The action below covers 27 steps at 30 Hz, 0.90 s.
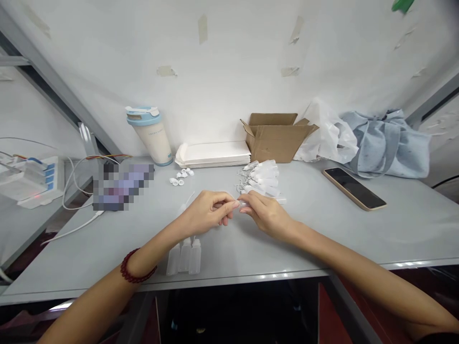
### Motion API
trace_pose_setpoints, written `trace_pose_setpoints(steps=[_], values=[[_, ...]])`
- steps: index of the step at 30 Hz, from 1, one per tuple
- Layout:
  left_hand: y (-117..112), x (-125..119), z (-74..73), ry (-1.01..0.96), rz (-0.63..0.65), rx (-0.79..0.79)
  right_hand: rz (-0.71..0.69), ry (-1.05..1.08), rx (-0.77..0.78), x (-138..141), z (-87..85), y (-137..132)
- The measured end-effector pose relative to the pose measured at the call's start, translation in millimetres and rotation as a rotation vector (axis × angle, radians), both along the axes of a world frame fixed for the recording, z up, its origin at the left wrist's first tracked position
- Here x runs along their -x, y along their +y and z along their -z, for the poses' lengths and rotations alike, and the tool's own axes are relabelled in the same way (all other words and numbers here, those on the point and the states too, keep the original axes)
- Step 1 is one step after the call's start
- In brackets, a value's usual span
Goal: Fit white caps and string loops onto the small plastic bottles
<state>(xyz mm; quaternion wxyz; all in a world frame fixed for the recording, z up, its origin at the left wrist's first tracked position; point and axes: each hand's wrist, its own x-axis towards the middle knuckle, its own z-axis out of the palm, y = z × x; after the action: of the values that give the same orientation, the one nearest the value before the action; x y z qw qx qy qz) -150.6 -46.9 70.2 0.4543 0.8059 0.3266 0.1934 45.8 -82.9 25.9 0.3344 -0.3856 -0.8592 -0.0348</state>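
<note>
Near the middle of the table, my left hand [215,210] and my right hand [267,215] meet fingertip to fingertip. Between the right thumb and fingers is a small clear plastic piece [243,203], mostly covered by them. The left thumb and forefinger pinch together at its left end; what they grip is hidden. Just behind my right hand lies a pile of small translucent squeeze bottles [264,177], with thin curved wires or strings at their left ends. Several similar bottles [184,257] lie side by side below my left wrist, near the front edge. Small white caps [181,177] are scattered farther back.
Along the wall stand a tumbler [152,138], a stack of white trays [213,155], an open cardboard box [274,141], a plastic bag [328,136] and a blue cloth bag [392,145]. A phone [355,188] lies right; a power strip [39,181] with cables sits left.
</note>
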Motion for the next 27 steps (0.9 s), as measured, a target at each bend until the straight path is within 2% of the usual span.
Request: trace_pose_setpoints(steps=[3,7,10,12,15,17,21,23,27], values=[[-2,-1,5.7,-0.04,-0.014,-0.116,-0.015,0.037,0.101,1,-0.4,-1],[-3,-1,10.8,-0.023,-0.012,-0.261,-0.044,0.191,0.322,1,-9.0,-5],[-2,-1,9.4,0.01,-0.024,-0.371,-0.009,0.291,0.477,2,-15.2,-6],[1,-1,6.7,0.036,-0.046,-0.388,0.028,0.326,0.524,2,-16.2,-6],[15,5,4.1,0.096,-0.103,-0.4,0.096,0.341,0.468,0,-14.2,-2],[30,15,5.8,0.181,-0.179,-0.461,0.154,0.335,0.424,-3,-13.0,2],[65,47,17.7,0.55,-0.301,-0.67,0.287,0.256,0.419,-13,-13.0,11],[81,61,25.3,0.693,-0.335,-0.72,0.353,0.179,0.337,-18,-11.7,16],[99,78,37.6,0.797,-0.317,-0.754,0.45,-0.017,0.136,-26,-6.0,24]])
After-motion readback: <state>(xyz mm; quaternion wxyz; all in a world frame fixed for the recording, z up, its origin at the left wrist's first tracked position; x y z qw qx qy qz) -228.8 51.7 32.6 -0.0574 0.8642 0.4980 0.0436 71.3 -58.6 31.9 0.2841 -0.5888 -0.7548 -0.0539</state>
